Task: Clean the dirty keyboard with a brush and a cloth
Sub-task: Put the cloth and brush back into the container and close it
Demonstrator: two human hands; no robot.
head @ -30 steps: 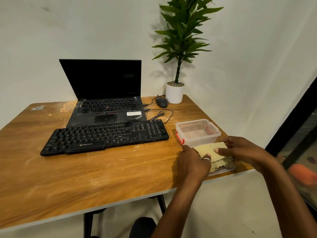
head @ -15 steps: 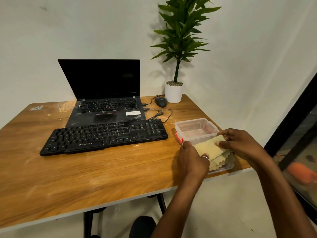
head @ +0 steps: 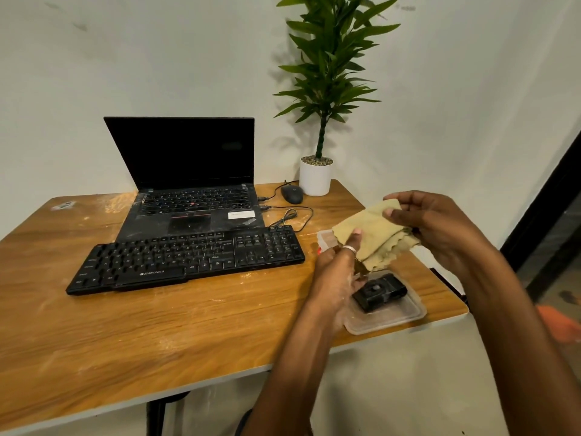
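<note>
Hands, left [head: 336, 275] and right [head: 440, 229], pinch a soft, folded tan cloth [head: 375, 236] with scalloped edges.

The left hand [head: 338, 273] and right hand [head: 440, 229] hold a tan cloth [head: 375, 236] above a plastic lid [head: 394, 322].

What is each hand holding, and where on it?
Both hold the yellow cloth: left hand at its left edge, right hand at its upper right corner.

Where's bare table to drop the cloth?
Free: wide table strip between keyboard and near edge; the left corner beside the laptop. Crowded: right end, with lid, container, left hand and right hand holding the cloth; mouse and cable farther back.
</note>
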